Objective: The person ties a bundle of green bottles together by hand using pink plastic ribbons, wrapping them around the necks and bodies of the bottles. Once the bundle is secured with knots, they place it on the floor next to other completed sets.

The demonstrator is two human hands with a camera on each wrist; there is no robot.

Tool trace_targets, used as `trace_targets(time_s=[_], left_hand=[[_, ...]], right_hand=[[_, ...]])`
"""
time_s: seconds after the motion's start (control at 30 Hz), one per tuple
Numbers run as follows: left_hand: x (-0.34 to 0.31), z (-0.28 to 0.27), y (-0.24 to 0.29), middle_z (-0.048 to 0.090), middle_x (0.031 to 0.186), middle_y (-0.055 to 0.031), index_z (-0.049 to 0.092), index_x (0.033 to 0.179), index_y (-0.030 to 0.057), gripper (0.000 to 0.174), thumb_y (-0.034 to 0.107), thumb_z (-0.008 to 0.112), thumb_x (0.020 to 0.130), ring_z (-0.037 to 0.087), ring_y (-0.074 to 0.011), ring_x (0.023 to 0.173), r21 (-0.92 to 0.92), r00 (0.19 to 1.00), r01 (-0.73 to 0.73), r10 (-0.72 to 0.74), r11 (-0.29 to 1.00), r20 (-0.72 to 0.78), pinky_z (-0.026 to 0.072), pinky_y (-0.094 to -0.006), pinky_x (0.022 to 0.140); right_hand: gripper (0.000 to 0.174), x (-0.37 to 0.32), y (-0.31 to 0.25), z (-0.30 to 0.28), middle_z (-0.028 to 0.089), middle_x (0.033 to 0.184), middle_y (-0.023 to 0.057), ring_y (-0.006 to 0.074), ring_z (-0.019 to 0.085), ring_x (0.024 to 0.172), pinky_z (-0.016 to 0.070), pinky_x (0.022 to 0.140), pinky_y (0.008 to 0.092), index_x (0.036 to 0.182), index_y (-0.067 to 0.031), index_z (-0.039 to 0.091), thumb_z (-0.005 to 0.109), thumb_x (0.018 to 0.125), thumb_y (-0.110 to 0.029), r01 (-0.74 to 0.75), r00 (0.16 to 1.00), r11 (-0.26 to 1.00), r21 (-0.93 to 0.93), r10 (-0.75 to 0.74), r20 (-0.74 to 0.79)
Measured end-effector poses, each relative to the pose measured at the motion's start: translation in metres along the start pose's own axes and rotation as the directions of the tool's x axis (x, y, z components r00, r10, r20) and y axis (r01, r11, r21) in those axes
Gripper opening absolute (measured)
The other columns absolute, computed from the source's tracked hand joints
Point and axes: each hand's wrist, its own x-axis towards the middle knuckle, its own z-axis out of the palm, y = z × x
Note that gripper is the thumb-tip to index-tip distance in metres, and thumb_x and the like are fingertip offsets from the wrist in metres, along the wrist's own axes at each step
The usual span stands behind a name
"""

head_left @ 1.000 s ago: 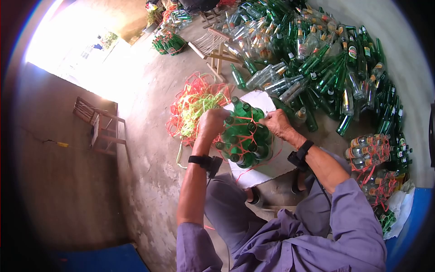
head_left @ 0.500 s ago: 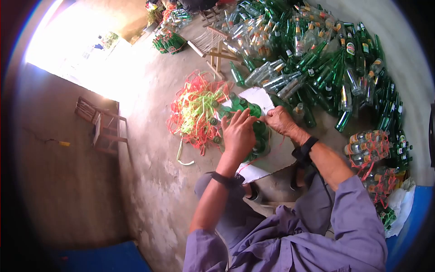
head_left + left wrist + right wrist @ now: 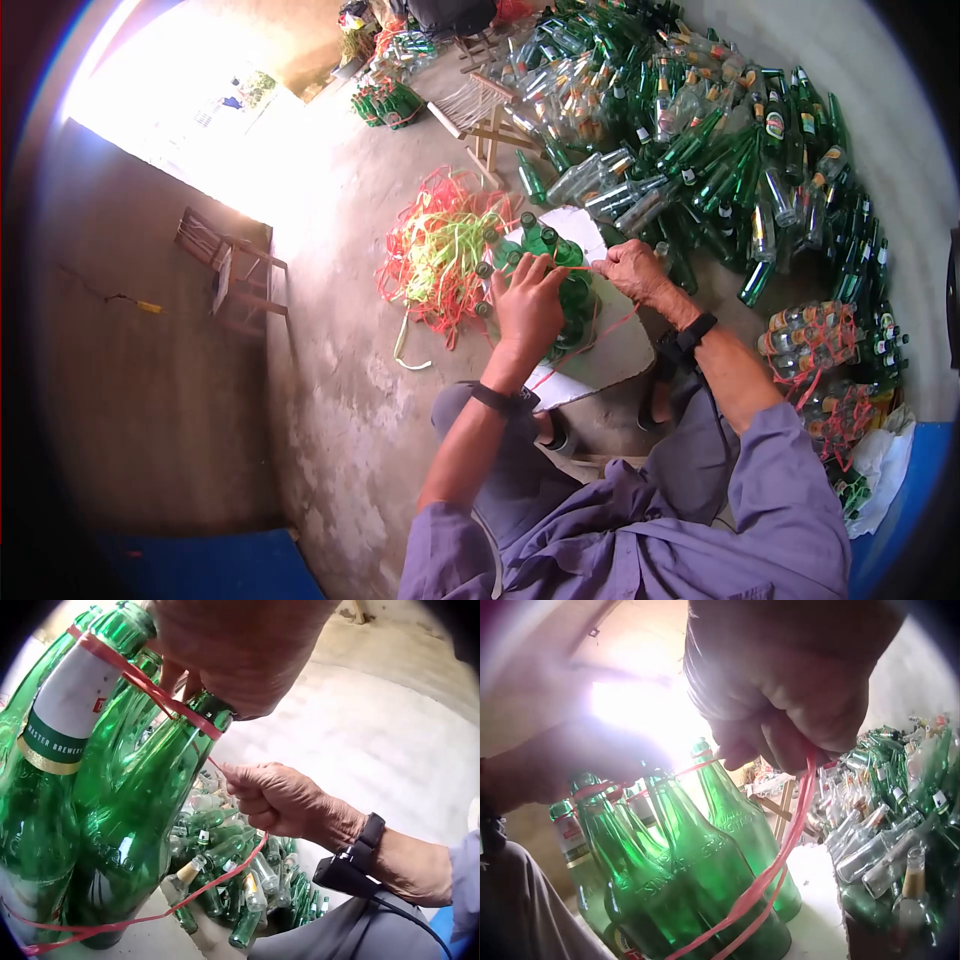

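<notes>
A cluster of green bottles (image 3: 572, 292) stands upright on a white board (image 3: 625, 345), with red plastic strap (image 3: 150, 690) wound round the necks and lower around the bodies. Over the bottle tops lies my left hand (image 3: 528, 312), its fingers down among the necks; the fingertips are partly hidden. My right hand (image 3: 640, 272), to the right of the bottles, pinches the strap between thumb and curled fingers and holds it taut from a neck. In the right wrist view a doubled length of red strap (image 3: 780, 855) hangs from that hand down past the bottles.
A tangle of red and yellow-green strap (image 3: 445, 255) lies left of the board. A large heap of loose bottles (image 3: 690, 140) fills the back right. Strapped bottle bundles (image 3: 815, 335) sit at the right, a wooden folding stool (image 3: 490, 125) behind, and a wooden chair (image 3: 240, 275) at the left.
My left hand has moved right, from the left side of the cluster to over the bottle tops. The right hand has moved slightly away to the right, and the strap between the hands now stretches straight.
</notes>
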Motion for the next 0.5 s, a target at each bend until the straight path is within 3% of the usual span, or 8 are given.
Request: trace_targets(time_s=[0.07,0.13,0.23,0.33,0.4,0.43,0.47,0.5], left_hand=[[-0.002,-0.002,0.013,0.069,0.123,-0.0057,0.07,0.118,0.013,0.033,0.013,0.067,0.085,0.059,-0.0285,0.125,0.247,0.991,-0.04,0.07,0.968,-0.115,0.0318,-0.0582,0.109],[0.0,-0.004,0.028,0.068,0.125,-0.01,0.064,0.125,0.0081,0.043,0.012,0.067,0.082,0.058,-0.0329,0.124,0.207,0.98,-0.1,0.132,0.973,-0.148,0.0361,-0.0543,0.107],[0.001,0.005,0.041,0.065,0.126,-0.019,0.058,0.127,-0.0048,0.046,0.007,0.062,0.083,0.058,-0.0366,0.121,-0.086,0.972,-0.224,0.216,0.971,-0.094,0.0457,-0.0442,0.102],[0.002,0.03,0.035,0.066,0.123,-0.0209,0.055,0.13,-0.0072,0.047,0.006,0.059,0.085,0.059,-0.0374,0.12,-0.168,0.99,-0.139,0.134,0.976,-0.04,0.0453,-0.0455,0.103],[0.006,0.035,0.031,0.068,0.115,-0.0214,0.054,0.13,-0.0077,0.047,0.005,0.058,0.085,0.062,-0.0373,0.113,-0.1,0.98,-0.181,0.171,0.978,-0.101,0.0487,-0.0454,0.099],[0.007,0.033,0.03,0.067,0.102,-0.0189,0.056,0.119,-0.0068,0.039,0.004,0.058,0.082,0.064,-0.035,0.102,-0.166,0.986,-0.158,0.147,0.973,-0.076,0.0511,-0.0436,0.089],[0.007,0.031,0.03,0.065,0.089,-0.0163,0.058,0.108,-0.0058,0.031,0.002,0.058,0.078,0.065,-0.0326,0.092,-0.23,0.991,-0.132,0.123,0.964,-0.051,0.0536,-0.0418,0.079],[0.006,0.031,0.028,0.065,0.089,-0.0163,0.058,0.108,-0.0058,0.031,0.002,0.058,0.078,0.065,-0.0326,0.092,-0.239,0.992,-0.125,0.116,0.963,-0.054,0.0536,-0.0418,0.079]], right_hand=[[0.036,-0.006,-0.01,-0.005,0.052,0.06,0.0209,0.0252,0.041,0.052,0.0427,0.054,0.042,0.067,0.003,0.063,0.075,0.086,-0.025,0.033,0.999,0.999,0.043,-0.033,-0.001],[0.033,-0.005,-0.009,-0.004,0.052,0.059,0.0194,0.0203,0.041,0.052,0.0424,0.054,0.0406,0.067,0.003,0.063,0.075,0.086,-0.022,0.059,0.998,0.994,0.087,-0.059,0.004],[0.029,-0.002,0.0,-0.003,0.054,0.057,0.0116,0.0111,0.042,0.056,0.0425,0.053,0.0363,0.069,0.0038,0.063,0.072,0.087,-0.017,0.09,0.994,0.982,0.169,-0.1,0.049],[0.026,-0.002,-0.007,-0.012,0.057,0.058,0.0033,0.0078,0.046,0.058,0.0431,0.054,0.0328,0.067,0.0026,0.064,0.068,0.088,-0.012,0.038,0.993,0.926,0.375,-0.077,0.091],[0.029,-0.008,-0.027,-0.029,0.059,0.061,-0.0016,0.0067,0.052,0.06,0.0434,0.055,0.0284,0.067,0.0016,0.066,0.066,0.091,-0.015,0.038,0.974,0.936,0.351,-0.113,0.196],[0.029,-0.008,-0.026,-0.029,0.059,0.061,-0.0016,0.0067,0.052,0.06,0.0434,0.055,0.0284,0.067,0.0016,0.066,0.066,0.091,-0.015,0.03,0.974,0.939,0.344,-0.105,0.201],[0.028,-0.008,-0.024,-0.028,0.06,0.062,-0.0007,0.0073,0.053,0.061,0.0442,0.056,0.0275,0.071,0.0013,0.069,0.065,0.092,-0.017,-0.058,0.97,0.909,0.413,-0.047,0.24],[0.028,-0.007,-0.021,-0.028,0.061,0.063,0.0001,0.0079,0.055,0.062,0.045,0.057,0.0266,0.075,0.0011,0.071,0.064,0.093,-0.02,-0.146,0.959,0.868,0.475,0.007,0.283]])
